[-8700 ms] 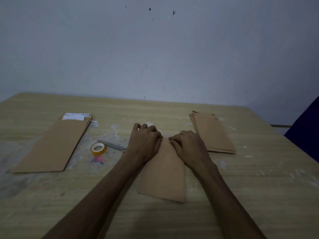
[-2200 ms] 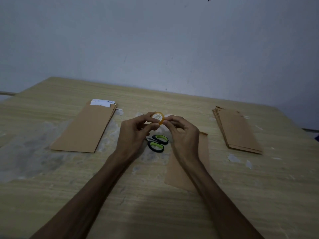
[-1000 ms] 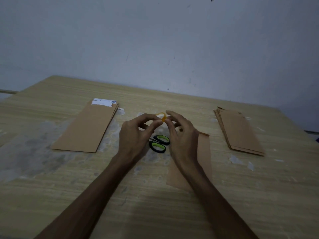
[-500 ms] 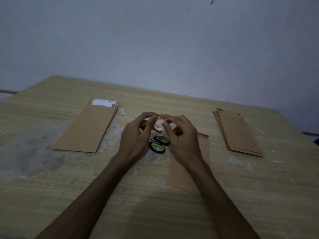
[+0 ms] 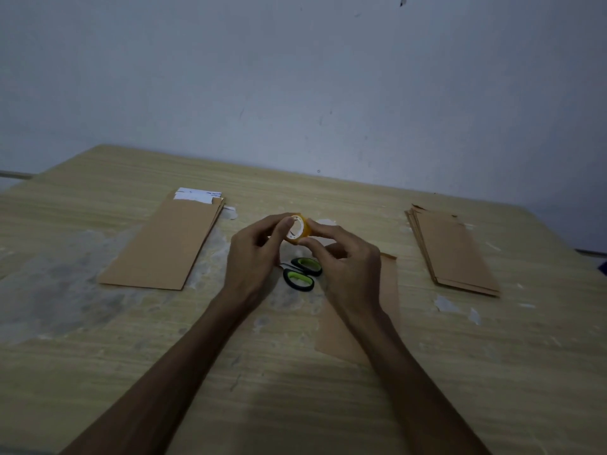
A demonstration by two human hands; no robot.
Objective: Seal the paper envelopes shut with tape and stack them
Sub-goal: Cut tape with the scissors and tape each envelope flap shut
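Observation:
A small yellow tape roll is raised above the table's middle, held between both hands. My left hand pinches its left side with thumb and fingers. My right hand grips its right side with curled fingers. Under my right forearm a single brown envelope lies flat, mostly hidden. A pile of brown envelopes with white paper at its far end lies at the left. Another stack of brown envelopes lies at the right.
Black scissors with green-lined handles lie on the wooden table just below the hands. Pale scuffed patches and small white scraps mark the tabletop. A grey wall stands behind the table's far edge.
Earlier both hands pressed the middle envelope flat and the tape roll lay on the table. Now both hands hold the roll raised, and over the last second they have turned it so its opening shows.

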